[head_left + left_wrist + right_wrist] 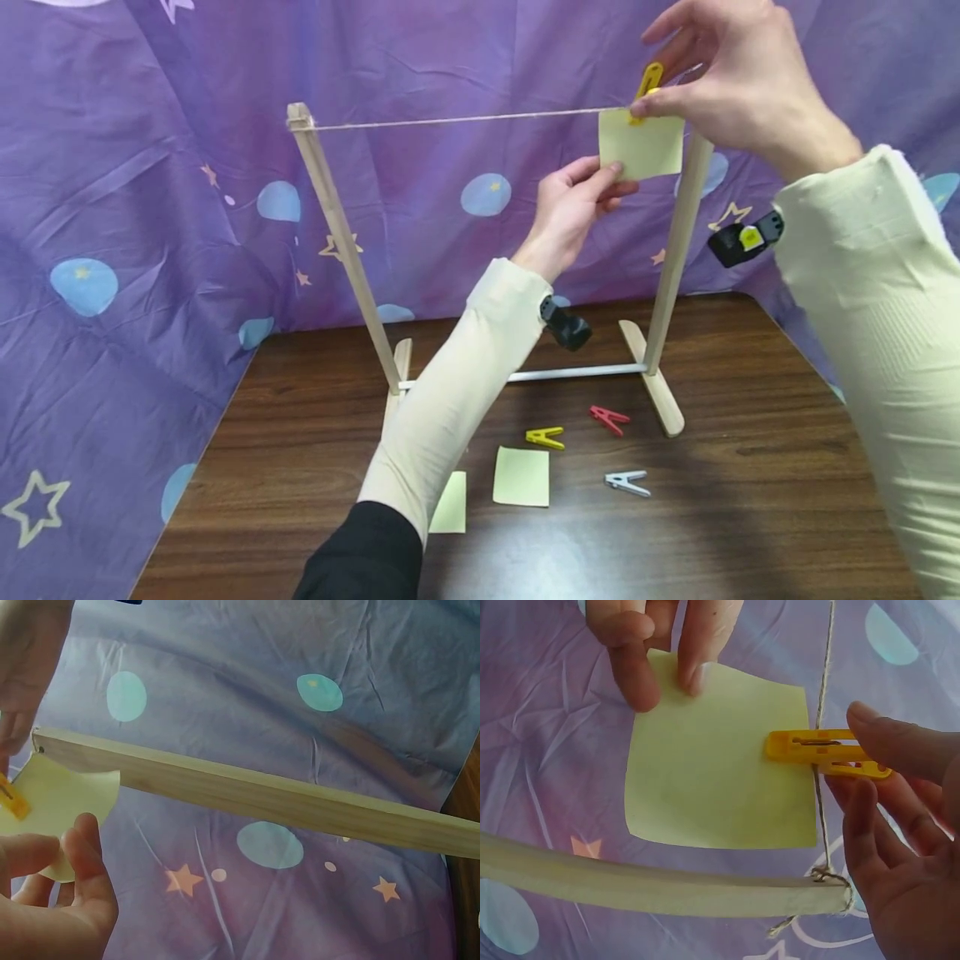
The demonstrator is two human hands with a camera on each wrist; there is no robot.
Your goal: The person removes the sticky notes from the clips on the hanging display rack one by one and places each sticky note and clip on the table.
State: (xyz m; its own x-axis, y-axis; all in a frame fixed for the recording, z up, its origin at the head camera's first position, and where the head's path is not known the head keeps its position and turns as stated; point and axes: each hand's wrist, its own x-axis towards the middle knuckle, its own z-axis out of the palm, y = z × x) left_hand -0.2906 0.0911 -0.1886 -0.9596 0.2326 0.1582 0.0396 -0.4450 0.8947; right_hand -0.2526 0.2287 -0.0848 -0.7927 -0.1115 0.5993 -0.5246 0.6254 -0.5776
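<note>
A pale yellow sticky note [643, 150] hangs at the right end of a thin string [450, 121], close to the wooden post. An orange-yellow clothespin [802, 746] sits over the note's top edge and the string. My right hand [757, 87] pinches the clothespin's handle end between thumb and fingers. Below it, my left hand [573, 204] holds the note's lower left corner between thumb and fingers. In the left wrist view the clothespin [13, 799] is partly cut off by the frame edge.
The string runs between two wooden posts [333, 208] of a stand on a brown table [742, 500]. On the table lie a yellow clothespin [545, 437], a red clothespin [609, 419], a pale blue clothespin [627, 482] and two sticky notes [522, 477], one partly behind my left arm.
</note>
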